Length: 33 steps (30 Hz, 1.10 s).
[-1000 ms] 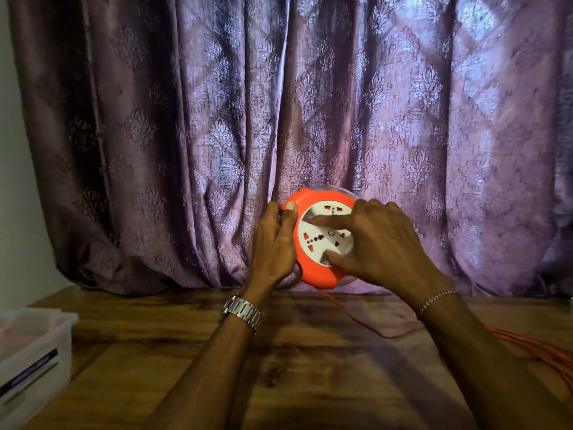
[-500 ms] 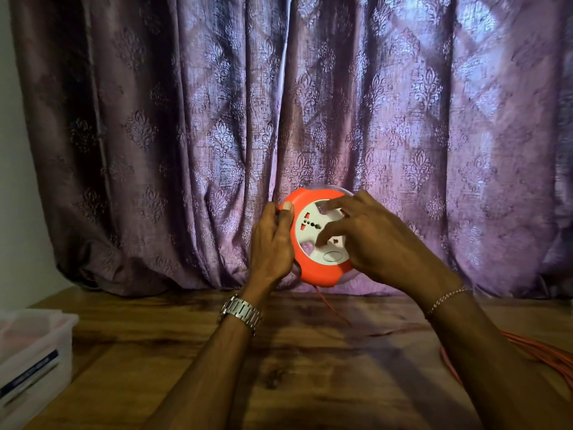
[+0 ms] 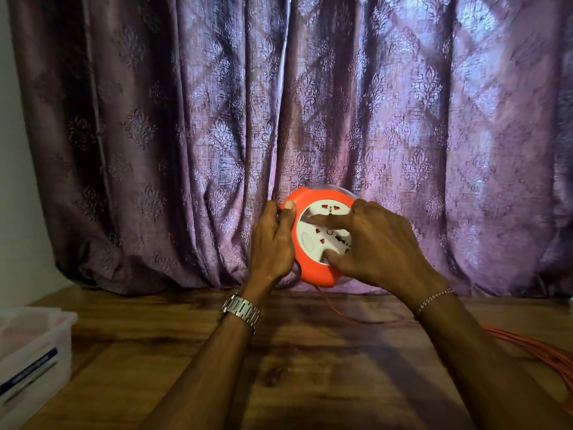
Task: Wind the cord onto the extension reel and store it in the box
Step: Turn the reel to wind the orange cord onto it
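The round orange extension reel (image 3: 313, 268) with its white socket face (image 3: 316, 226) is held upright above the wooden table (image 3: 310, 361), in front of the curtain. My left hand (image 3: 273, 240) grips the reel's left rim, thumb on the front edge. My right hand (image 3: 378, 246) rests on the white face, with fingers and thumb pressed against it. A thin orange cord (image 3: 335, 310) hangs from the reel's underside and runs right, behind my right forearm, to a loose orange pile (image 3: 542, 352) at the table's right edge.
A white plastic box (image 3: 31, 352) stands at the table's left edge, partly out of frame. A purple patterned curtain (image 3: 217, 135) hangs right behind the reel, down to the table's back edge.
The white socket face has turned under my right hand, and that hand's fingers have shifted on it. The cord below the reel has shifted. My left hand has kept its hold.
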Available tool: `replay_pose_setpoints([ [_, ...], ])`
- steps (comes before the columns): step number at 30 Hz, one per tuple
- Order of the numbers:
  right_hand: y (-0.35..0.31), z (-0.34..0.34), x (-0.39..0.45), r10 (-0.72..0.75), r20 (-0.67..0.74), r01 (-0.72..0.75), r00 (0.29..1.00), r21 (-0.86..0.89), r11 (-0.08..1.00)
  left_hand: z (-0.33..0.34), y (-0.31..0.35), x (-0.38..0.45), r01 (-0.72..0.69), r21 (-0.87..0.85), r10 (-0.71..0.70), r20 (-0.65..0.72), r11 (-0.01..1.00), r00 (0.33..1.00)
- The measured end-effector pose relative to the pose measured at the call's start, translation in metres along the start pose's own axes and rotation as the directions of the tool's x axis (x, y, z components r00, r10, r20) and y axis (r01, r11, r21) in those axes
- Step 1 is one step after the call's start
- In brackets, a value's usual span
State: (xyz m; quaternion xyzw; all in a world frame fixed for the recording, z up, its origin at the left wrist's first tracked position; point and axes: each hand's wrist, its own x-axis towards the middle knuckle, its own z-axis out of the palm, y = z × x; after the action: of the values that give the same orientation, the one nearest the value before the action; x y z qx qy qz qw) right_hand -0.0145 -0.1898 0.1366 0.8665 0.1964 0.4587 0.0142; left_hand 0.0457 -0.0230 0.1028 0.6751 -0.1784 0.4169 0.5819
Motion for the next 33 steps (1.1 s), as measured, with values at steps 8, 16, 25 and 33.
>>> replay_pose_setpoints([
  [8, -0.004, -0.007, 0.003, 0.082, -0.144, -0.088, 0.986, -0.036, 0.995, 0.001, -0.005, 0.002, 0.012, -0.025, -0.012, -0.002, 1.0, 1.0],
  [16, 0.002, -0.015, 0.008, -0.203, 0.214, 0.176, 0.955, 0.139, 0.974, 0.001, -0.011, 0.004, 0.009, -0.042, -0.01, -0.007, 0.999, 1.0],
  [25, -0.003, -0.012, 0.004, -0.132, 0.111, 0.132, 0.985, 0.005, 0.991, 0.002, -0.013, 0.005, 0.019, -0.037, -0.019, -0.008, 0.999, 1.0],
  [33, 0.001, -0.003, 0.002, 0.085, 0.0, -0.085, 0.996, -0.041, 0.996, 0.002, -0.009, 0.001, -0.015, 0.037, 0.015, -0.013, 0.999, 1.0],
])
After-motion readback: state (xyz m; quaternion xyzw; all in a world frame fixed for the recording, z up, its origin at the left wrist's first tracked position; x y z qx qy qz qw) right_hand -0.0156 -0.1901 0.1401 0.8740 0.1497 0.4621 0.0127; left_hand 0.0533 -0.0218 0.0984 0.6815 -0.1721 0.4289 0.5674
